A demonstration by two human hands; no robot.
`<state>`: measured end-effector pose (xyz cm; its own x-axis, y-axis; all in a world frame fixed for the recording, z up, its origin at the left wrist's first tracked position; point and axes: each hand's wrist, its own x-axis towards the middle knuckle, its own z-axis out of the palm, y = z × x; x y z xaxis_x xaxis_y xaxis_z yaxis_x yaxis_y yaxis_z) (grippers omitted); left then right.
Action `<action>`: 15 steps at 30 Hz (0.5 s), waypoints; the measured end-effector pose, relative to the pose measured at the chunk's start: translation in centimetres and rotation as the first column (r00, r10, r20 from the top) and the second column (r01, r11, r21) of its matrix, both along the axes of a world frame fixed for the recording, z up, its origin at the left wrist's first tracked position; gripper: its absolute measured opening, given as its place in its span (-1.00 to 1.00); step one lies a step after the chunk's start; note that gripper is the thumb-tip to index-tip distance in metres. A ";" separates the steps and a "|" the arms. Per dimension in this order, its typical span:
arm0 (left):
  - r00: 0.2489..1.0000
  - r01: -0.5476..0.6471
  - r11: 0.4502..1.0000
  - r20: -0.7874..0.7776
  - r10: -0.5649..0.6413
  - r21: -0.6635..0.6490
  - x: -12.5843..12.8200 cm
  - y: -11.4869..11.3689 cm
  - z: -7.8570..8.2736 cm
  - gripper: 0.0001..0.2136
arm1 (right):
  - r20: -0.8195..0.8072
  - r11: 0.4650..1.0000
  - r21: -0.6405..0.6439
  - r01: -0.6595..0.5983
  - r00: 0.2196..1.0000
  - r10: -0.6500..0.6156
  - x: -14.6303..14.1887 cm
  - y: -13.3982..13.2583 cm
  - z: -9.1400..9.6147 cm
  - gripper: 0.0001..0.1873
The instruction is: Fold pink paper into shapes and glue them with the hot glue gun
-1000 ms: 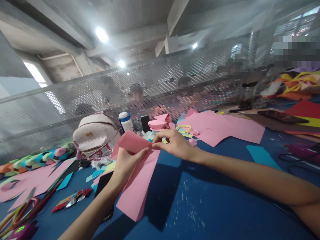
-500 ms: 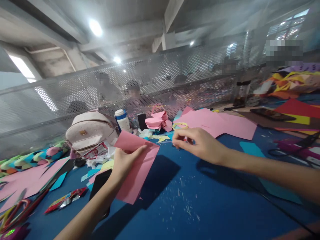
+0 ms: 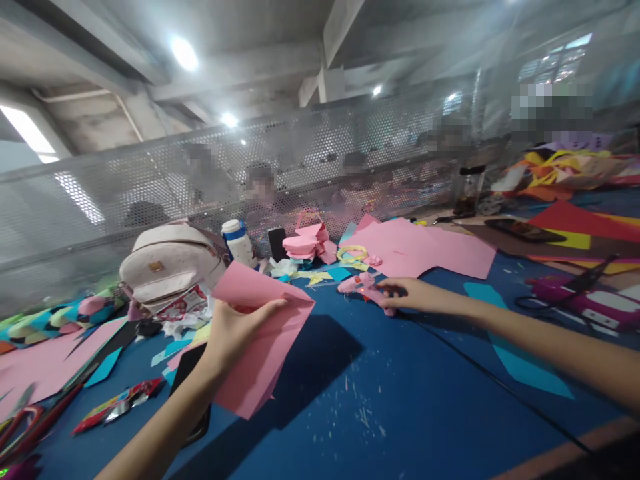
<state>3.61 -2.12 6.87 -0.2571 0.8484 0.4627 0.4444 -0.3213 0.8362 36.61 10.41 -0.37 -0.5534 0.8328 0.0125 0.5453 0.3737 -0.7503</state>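
My left hand (image 3: 235, 327) holds a folded pink paper piece (image 3: 260, 340) upright, its thumb along the front and the other fingers mostly hidden behind the paper. On the right, the curled fingers of my right hand (image 3: 407, 293) are at the handle end of a small pink glue gun (image 3: 363, 285). The gun's nozzle points left, and a dark cord (image 3: 500, 387) trails toward the lower right. Beyond the gun lie a yellow ring (image 3: 352, 253) and a pink folded paper basket (image 3: 307, 243).
A pale backpack (image 3: 173, 267) and a white bottle (image 3: 237, 243) stand before a perforated metal screen (image 3: 310, 153). Pink sheets (image 3: 425, 247) lie behind my right hand. A candy wrapper (image 3: 120, 403) and scissors (image 3: 20, 423) are at left; paper scraps dot the blue tabletop (image 3: 310, 440).
My right hand has moved right and slightly down, uncovering the glue gun. My left hand still holds the pink paper, a little farther left and opened wider. The whole view has shifted slightly.
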 end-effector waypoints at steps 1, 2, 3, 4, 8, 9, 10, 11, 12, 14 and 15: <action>1.000 -0.005 1.000 0.003 0.005 0.010 0.0 -0.1 0.0 -0.73 | -0.021 0.999 -0.042 -0.009 1.000 0.008 -0.7 0.2 -0.2 -0.43; 1.000 -0.007 1.000 0.011 0.007 0.014 -0.1 -0.2 0.0 -0.74 | -0.039 0.997 -0.071 -0.005 0.999 0.002 -1.4 0.3 -0.5 -0.43; 1.000 -0.011 1.000 0.023 0.011 0.017 -0.1 -0.3 -0.1 -0.74 | -0.051 0.996 -0.084 0.011 0.999 -0.016 -2.0 0.4 -0.7 -0.44; 0.999 -0.016 1.000 0.035 0.015 0.017 -0.2 -0.3 -0.1 -0.75 | -0.064 0.996 -0.085 0.029 0.997 -0.035 -2.5 0.5 -1.0 -0.45; 0.998 -0.046 0.999 0.048 0.045 0.016 -0.2 0.0 -0.4 -0.76 | -0.132 0.995 0.006 0.098 0.986 -0.096 -3.1 0.4 -1.3 -0.48; 0.997 -0.056 0.998 0.046 0.055 0.014 -0.2 0.1 -0.4 -0.76 | -0.177 0.993 0.018 0.119 0.978 -0.114 -3.0 0.1 -1.0 -0.48; 0.997 -0.066 0.998 0.044 0.065 0.016 -0.2 0.2 -0.4 -0.77 | -0.233 0.991 0.013 0.133 0.964 -0.126 -2.9 -0.3 -0.6 -0.48; 0.996 -0.074 0.997 0.041 0.074 0.017 -0.2 0.3 -0.4 -0.77 | -0.296 0.990 -0.015 0.143 0.945 -0.140 -2.9 -0.9 0.0 -0.48; 0.996 -0.076 0.997 0.039 0.075 0.014 -0.1 0.4 -0.4 -0.78 | -0.357 0.990 -0.071 0.119 0.924 -0.136 -2.8 -1.6 0.7 -0.47; 0.997 -0.065 0.998 0.039 0.065 0.000 -0.1 0.6 -0.5 -0.78 | -0.434 0.992 -0.101 0.078 0.893 -0.115 -2.8 -3.3 2.5 -0.47; 0.997 -0.057 0.998 0.044 0.058 -0.006 -0.1 0.6 -0.6 -0.78 | -0.442 0.994 -0.083 0.071 0.892 -0.100 -2.9 -4.1 3.3 -0.48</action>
